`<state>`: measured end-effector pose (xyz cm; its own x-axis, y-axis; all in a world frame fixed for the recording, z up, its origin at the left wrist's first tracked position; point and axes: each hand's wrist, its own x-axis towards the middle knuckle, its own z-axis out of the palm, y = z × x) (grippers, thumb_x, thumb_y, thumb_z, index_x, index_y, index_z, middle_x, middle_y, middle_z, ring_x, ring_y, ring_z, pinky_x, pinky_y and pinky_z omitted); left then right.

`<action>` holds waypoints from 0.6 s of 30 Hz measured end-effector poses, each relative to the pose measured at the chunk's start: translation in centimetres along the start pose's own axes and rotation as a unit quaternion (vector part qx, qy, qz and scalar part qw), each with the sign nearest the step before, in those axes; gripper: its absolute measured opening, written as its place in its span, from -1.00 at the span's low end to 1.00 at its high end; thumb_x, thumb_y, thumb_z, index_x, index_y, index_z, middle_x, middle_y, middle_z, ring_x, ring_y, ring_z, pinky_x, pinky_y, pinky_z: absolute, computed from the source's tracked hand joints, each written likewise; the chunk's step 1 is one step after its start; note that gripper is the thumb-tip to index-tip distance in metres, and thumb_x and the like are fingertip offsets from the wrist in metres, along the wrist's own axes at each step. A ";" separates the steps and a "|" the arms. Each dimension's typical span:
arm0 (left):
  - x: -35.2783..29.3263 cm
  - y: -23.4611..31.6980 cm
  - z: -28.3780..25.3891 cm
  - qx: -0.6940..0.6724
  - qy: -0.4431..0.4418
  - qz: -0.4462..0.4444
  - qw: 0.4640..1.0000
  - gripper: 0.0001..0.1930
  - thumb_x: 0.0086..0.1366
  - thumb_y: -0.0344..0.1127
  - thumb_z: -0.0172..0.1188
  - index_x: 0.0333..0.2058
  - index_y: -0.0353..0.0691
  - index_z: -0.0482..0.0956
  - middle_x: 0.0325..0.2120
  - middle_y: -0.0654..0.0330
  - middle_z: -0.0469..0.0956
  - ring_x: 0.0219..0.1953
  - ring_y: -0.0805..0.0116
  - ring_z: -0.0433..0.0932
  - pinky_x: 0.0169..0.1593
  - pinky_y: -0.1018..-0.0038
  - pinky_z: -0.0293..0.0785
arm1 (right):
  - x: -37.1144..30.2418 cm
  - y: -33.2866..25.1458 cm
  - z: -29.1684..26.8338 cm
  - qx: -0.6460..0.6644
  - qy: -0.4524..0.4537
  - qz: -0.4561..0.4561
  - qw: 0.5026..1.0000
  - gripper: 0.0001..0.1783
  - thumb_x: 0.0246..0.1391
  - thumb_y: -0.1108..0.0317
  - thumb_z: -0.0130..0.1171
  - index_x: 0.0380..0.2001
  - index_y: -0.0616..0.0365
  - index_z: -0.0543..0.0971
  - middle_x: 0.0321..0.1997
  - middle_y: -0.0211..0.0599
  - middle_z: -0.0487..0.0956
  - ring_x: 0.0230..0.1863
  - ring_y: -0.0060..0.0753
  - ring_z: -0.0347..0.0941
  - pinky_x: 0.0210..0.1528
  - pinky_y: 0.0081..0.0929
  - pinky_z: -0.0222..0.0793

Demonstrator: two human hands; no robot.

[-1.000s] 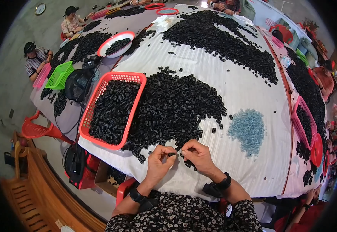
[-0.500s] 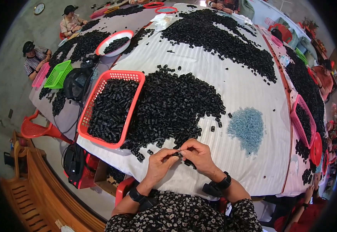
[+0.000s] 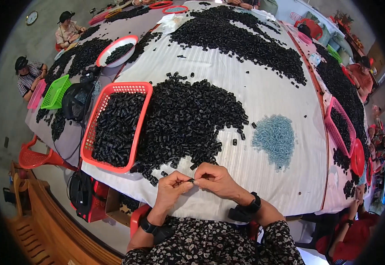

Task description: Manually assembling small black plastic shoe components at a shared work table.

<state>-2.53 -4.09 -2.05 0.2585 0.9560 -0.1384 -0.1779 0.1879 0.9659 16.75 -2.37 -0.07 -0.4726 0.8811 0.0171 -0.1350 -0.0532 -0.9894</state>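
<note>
My left hand (image 3: 169, 191) and my right hand (image 3: 219, 182) meet at the near edge of the white-covered table. Fingertips of both pinch one small black plastic piece (image 3: 191, 180), mostly hidden by the fingers. Just beyond them spreads a large heap of short black plastic tubes (image 3: 192, 117). To its left stands a red basket (image 3: 147, 115), filled with more black pieces. A pile of small clear bluish pieces (image 3: 275, 140) lies to the right of the heap.
A second black heap (image 3: 241, 42) covers the far table. A red-rimmed white basin (image 3: 133, 41), a green basket (image 3: 56, 92) and a pink basket (image 3: 340, 126) stand on the side tables. Several people sit around. A wooden bench (image 3: 47, 216) is at lower left.
The view has shifted slightly, so the table's things sit further left. My hands stay together; the black pieces seen beneath my right hand before no longer show there.
</note>
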 end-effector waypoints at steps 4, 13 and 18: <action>-0.2 -0.1 -0.1 -0.061 -0.027 -0.012 0.998 -0.89 0.11 -0.51 0.26 -0.36 -0.34 0.53 -0.49 0.25 0.55 -0.48 0.63 0.45 -0.40 0.68 0.40 | 0.2 0.4 -0.2 -0.008 -0.020 -0.008 1.000 -0.92 0.06 0.44 0.16 -0.42 0.20 0.47 -0.39 -0.53 0.41 -0.42 -0.75 0.29 -0.41 -0.70 0.25; -0.6 0.0 -0.5 -0.161 -0.090 -0.088 0.979 -0.91 0.10 -0.52 0.24 -0.42 -0.38 0.50 -0.50 0.14 0.55 -0.49 0.48 0.51 -0.33 0.56 0.47 | 0.2 0.4 -0.5 0.114 -0.084 0.092 0.986 -0.85 0.02 0.37 0.24 -0.45 0.14 0.47 -0.48 -0.60 0.39 -0.44 -0.78 0.25 -0.41 -0.76 0.20; -0.5 0.3 -0.3 -0.123 -0.092 -0.090 0.984 -0.92 0.10 -0.54 0.22 -0.42 -0.38 0.50 -0.53 0.15 0.55 -0.50 0.46 0.53 -0.35 0.58 0.48 | 0.2 0.2 -0.6 0.070 -0.103 0.077 0.989 -0.82 -0.01 0.36 0.27 -0.47 0.14 0.45 -0.49 -0.62 0.37 -0.48 -0.79 0.20 -0.47 -0.75 0.13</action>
<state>-3.03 -4.48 -1.75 0.4694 0.8502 -0.2384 -0.3317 0.4200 0.8447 17.12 -1.95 -0.34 -0.6619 0.7443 -0.0889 -0.1607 -0.2567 -0.9530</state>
